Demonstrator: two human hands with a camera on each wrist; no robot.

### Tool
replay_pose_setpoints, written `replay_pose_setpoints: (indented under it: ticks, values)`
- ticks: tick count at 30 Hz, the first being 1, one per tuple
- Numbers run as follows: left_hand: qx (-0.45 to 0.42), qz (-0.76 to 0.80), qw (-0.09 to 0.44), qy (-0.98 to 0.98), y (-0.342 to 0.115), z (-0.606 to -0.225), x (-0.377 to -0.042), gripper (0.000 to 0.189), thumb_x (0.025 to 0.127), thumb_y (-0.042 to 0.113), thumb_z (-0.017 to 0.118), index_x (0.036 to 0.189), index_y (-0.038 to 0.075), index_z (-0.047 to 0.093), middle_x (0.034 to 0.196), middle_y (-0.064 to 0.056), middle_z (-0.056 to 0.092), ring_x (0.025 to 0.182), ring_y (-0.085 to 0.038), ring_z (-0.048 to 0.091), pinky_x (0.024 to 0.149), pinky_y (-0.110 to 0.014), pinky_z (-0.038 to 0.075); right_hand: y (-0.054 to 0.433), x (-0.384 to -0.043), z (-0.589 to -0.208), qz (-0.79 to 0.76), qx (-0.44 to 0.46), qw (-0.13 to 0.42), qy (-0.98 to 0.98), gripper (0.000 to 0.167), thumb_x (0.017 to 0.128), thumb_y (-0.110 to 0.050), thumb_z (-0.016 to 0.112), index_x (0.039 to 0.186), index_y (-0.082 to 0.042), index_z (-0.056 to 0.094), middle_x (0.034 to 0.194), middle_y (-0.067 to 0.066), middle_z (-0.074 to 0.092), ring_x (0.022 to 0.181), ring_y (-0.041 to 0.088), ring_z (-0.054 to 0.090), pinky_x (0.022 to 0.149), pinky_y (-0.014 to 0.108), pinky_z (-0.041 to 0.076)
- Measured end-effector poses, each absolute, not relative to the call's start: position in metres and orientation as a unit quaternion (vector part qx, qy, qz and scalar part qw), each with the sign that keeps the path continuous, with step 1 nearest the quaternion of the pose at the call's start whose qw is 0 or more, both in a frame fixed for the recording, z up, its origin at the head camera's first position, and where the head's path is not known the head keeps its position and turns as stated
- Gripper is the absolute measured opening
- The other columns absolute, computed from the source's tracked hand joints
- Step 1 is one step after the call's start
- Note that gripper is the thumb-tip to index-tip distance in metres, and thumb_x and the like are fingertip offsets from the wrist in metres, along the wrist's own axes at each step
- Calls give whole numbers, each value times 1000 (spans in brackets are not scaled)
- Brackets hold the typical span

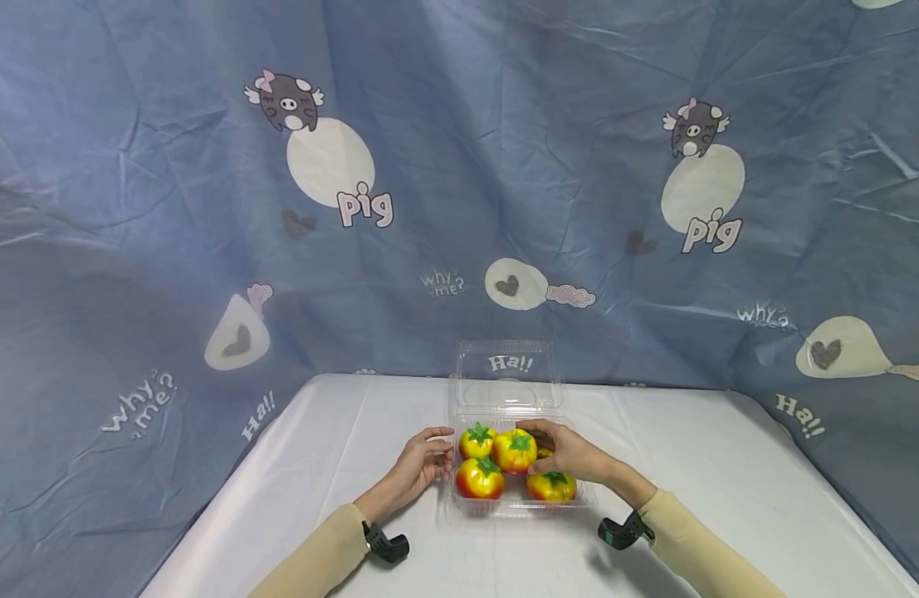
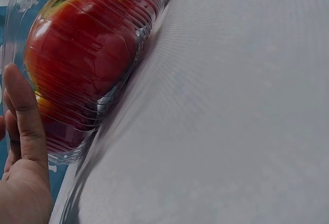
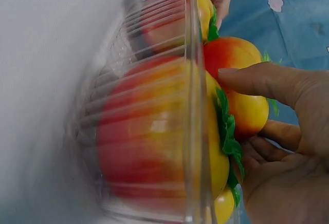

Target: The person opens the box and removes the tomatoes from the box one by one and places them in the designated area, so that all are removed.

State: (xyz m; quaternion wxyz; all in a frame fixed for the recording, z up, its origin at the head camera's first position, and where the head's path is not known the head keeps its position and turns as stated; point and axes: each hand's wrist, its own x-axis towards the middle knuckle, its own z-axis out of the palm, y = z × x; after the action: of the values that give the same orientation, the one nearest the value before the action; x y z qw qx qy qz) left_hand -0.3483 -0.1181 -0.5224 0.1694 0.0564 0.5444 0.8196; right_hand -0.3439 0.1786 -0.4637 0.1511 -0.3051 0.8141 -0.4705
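My right hand (image 1: 567, 451) holds a yellow-red tomato (image 1: 515, 449) with a green leafy top, thumb on one side and fingers on the other. That tomato sits higher than the others in a clear plastic clamshell box (image 1: 515, 505). At the left of the box are two more tomatoes, a rear one (image 1: 477, 441) and a front one (image 1: 480, 479). Another tomato (image 1: 552, 487) lies at the front right; one behind it is mostly hidden by my right hand. Beside the box's left wall is my left hand (image 1: 422, 463), its fingers relaxed and holding nothing.
The box's clear lid (image 1: 507, 378) stands open at the back. Under everything is a white-covered table (image 1: 354, 432), with a blue patterned cloth (image 1: 459, 166) hanging behind it. Each wrist carries a black device, one on the left wrist (image 1: 387, 544).
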Motion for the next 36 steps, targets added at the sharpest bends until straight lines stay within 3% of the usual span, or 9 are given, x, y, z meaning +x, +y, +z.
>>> replay_pose_setpoints:
  ticks: [13, 23, 36]
  values:
    - [59, 819, 163, 546, -117, -522, -347, 42, 91, 2, 48, 129, -9, 34, 72, -2, 55, 55, -11, 52, 48, -23, 48, 177, -340, -462, -474, -286, 122, 824, 67, 80, -14, 78, 137, 1, 46, 138, 18, 51, 128, 37, 48, 106, 51, 41]
    - [47, 815, 162, 554, -117, -524, -349, 41, 92, 2, 46, 130, -7, 35, 72, -1, 55, 55, -12, 52, 48, -23, 47, 176, -335, -462, -491, -279, 125, 815, 65, 81, -16, 77, 136, 2, 48, 133, 18, 55, 121, 32, 55, 101, 40, 47]
    - [57, 819, 161, 548, -117, -524, -347, 40, 91, 2, 47, 128, -7, 36, 71, -2, 56, 55, -11, 53, 48, -23, 48, 175, -336, -466, -484, -284, 108, 821, 62, 84, -20, 75, 136, 0, 49, 133, 17, 54, 118, 30, 57, 100, 40, 48]
